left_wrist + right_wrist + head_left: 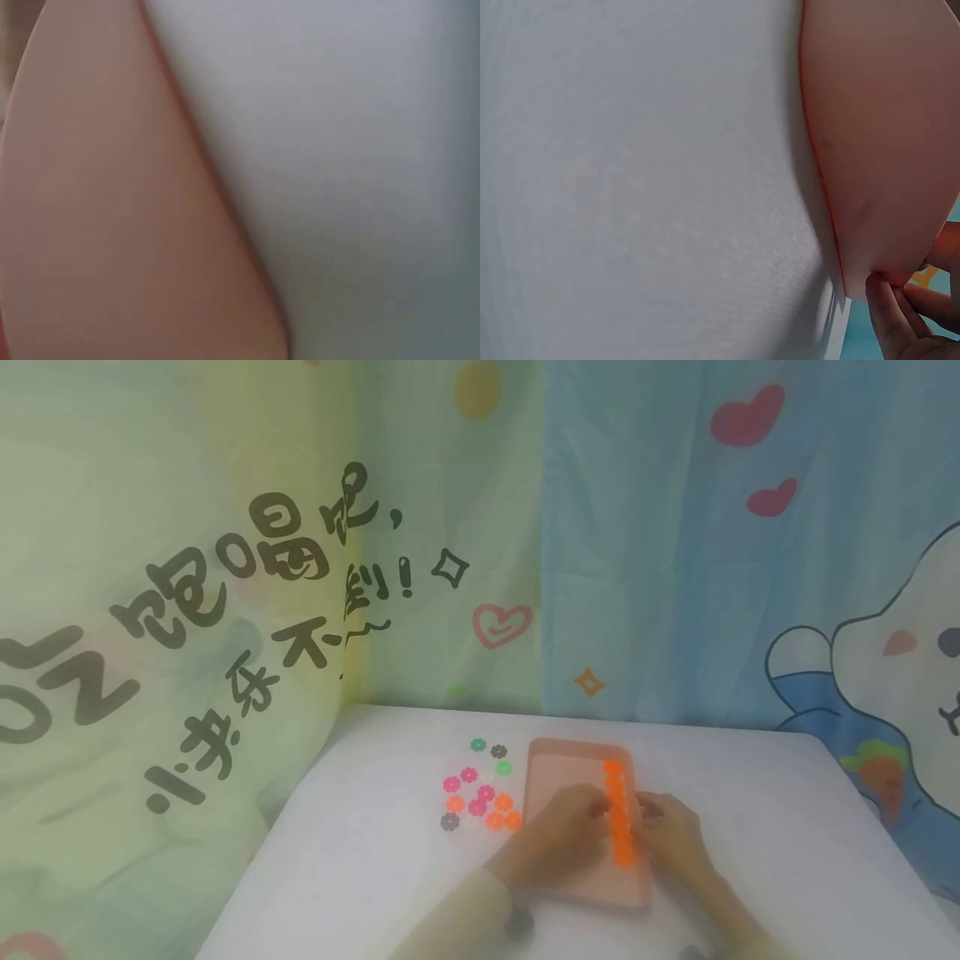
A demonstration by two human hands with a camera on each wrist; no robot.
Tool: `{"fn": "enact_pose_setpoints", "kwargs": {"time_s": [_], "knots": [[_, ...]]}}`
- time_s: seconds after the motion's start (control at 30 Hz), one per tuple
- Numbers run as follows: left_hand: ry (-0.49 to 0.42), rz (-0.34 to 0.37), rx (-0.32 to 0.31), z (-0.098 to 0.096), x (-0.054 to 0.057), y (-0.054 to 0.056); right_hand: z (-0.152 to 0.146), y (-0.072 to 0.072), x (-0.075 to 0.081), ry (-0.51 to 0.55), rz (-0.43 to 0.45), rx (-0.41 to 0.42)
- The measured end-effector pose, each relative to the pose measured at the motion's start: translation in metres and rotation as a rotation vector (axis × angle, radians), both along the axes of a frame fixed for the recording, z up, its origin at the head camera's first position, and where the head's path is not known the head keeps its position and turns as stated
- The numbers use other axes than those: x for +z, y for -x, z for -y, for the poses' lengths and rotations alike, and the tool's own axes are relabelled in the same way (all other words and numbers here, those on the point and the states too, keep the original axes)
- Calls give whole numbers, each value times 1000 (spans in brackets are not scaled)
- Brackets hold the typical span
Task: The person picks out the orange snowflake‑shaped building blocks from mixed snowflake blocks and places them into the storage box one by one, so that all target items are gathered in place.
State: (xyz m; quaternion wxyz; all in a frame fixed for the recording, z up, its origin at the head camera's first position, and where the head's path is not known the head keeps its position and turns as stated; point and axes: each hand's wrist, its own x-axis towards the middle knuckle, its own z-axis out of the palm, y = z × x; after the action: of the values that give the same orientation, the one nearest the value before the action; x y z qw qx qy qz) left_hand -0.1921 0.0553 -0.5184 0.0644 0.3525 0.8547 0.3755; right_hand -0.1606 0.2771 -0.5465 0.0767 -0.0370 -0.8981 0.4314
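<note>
A pink tray (570, 893) lies on the white table. Along its right side runs a column of bright orange flower-shaped pieces (621, 822). Over the tray reaches my left hand (573, 822), its fingertips beside the middle of that column; whether they pinch a piece is hidden. My right hand (671, 831) is at the tray's right rim. In the right wrist view, fingers (889, 315) press the outer side of the tray wall (885, 150), with the thumb near the rim. The left wrist view shows only the tray's side (135, 187) and the table, no fingers.
Left of the tray, loose flower-shaped pieces lie scattered on the table (360, 827): pink pieces (477, 807), orange ones (495, 821), green ones (504, 768) and dark grey ones (450, 822). A printed curtain (637, 568) hangs behind the table.
</note>
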Motion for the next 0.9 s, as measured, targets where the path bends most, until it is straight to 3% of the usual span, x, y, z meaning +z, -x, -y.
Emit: {"fn": "enact_pose_setpoints", "kwargs": {"time_s": [0.1,0.27,0.43,0.6,0.9], "knots": [[-72,127,53,12,3,4,2,-1,3,7,28,-1],[-92,205,151,23,4,17,5,-3,10,-3,38,-5],[-70,191,241,28,8,29,8,-5,14,20,60,-12],[-37,178,291,40,12,33,10,-5,15,19,80,-16],[-107,171,356,73,6,36,4,2,3,-45,88,-28]]}}
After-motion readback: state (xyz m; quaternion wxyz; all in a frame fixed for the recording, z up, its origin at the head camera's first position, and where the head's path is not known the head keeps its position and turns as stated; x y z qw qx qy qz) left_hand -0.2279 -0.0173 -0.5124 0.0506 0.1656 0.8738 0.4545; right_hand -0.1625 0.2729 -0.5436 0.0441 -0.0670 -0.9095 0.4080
